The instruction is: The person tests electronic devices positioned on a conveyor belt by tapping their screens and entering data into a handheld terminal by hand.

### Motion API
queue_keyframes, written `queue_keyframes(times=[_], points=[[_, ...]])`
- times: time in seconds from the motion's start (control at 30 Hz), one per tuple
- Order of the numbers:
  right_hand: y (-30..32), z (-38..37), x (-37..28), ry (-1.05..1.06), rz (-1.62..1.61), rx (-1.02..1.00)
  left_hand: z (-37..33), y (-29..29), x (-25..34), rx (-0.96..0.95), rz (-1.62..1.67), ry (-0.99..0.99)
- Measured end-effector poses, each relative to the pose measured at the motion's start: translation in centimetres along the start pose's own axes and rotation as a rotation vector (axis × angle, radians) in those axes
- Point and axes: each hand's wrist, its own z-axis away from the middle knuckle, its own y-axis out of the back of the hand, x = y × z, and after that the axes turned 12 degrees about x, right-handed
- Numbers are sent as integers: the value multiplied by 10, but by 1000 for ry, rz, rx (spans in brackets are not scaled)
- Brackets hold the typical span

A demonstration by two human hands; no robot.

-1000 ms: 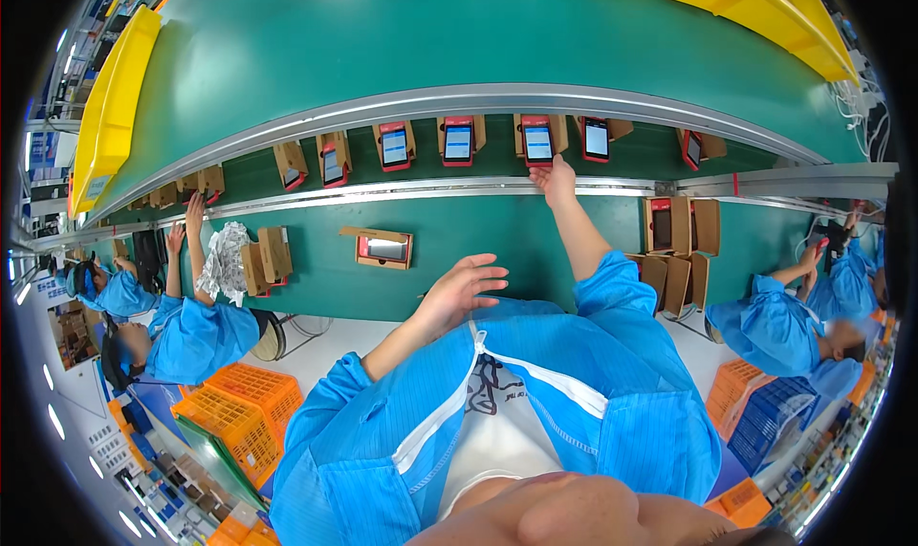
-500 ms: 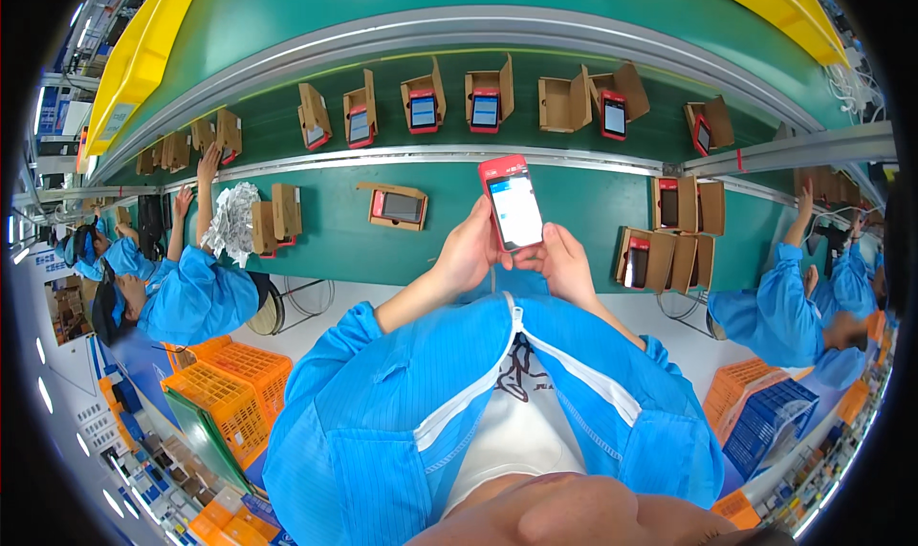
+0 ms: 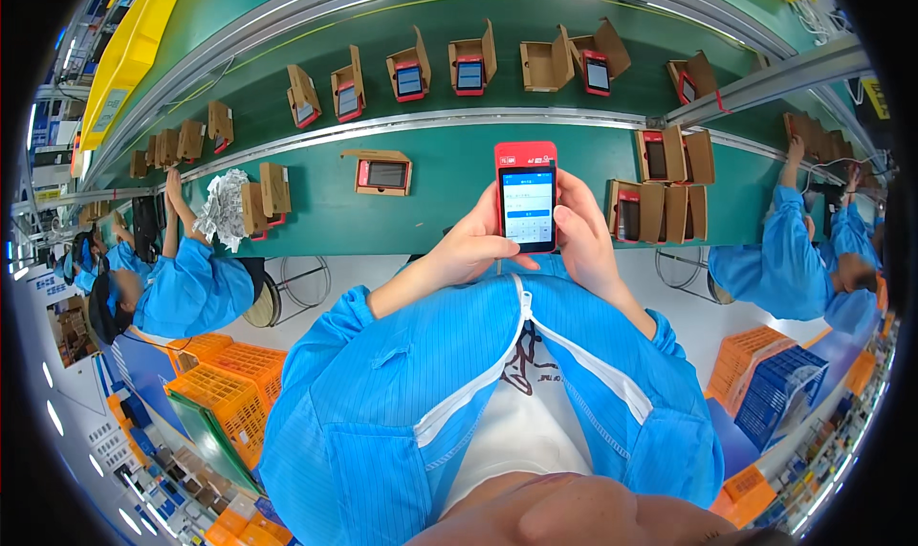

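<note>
A red handheld terminal (image 3: 526, 202) with a lit touch screen is upright in front of my chest, above the near edge of the green bench. My left hand (image 3: 475, 245) is closed around its lower left side, the thumb lying at the bottom of the screen. Along the right edge my right hand (image 3: 585, 232) grips it too, with its thumb beside the screen. An input page with a number pad shows on the display. Left of it on the bench lies an open brown box (image 3: 384, 173) with a dark-screened terminal inside.
Several open boxes with red terminals (image 3: 408, 81) line the green conveyor (image 3: 363, 116) behind a metal rail. More boxes (image 3: 660, 211) stand at right. Crumpled paper (image 3: 223, 211) lies at left. Co-workers in blue (image 3: 191, 293) sit on both sides; orange crates (image 3: 234, 383) stand behind.
The terminal has gone from tilted to upright and come slightly lower. My right hand has moved up along its side. The screen now shows an input page with a number pad.
</note>
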Motion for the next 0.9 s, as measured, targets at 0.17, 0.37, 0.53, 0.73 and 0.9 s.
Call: queue_keyframes(times=[0.17,0.37,0.53,0.73,0.9], points=[[8,18,-10,-15,110,-24,14,-17,-15,28,9,51],[12,38,-18,-20,192,-11,31,-35,-32,8,51,6],[25,50,-16,-8,143,-83,43,-47,-44,78,47,4],[23,54,-8,-9,146,-117,53,-43,-51,75,5,-42],[5,53,-6,-15,152,-128,63,-34,-37,54,-10,-55]])
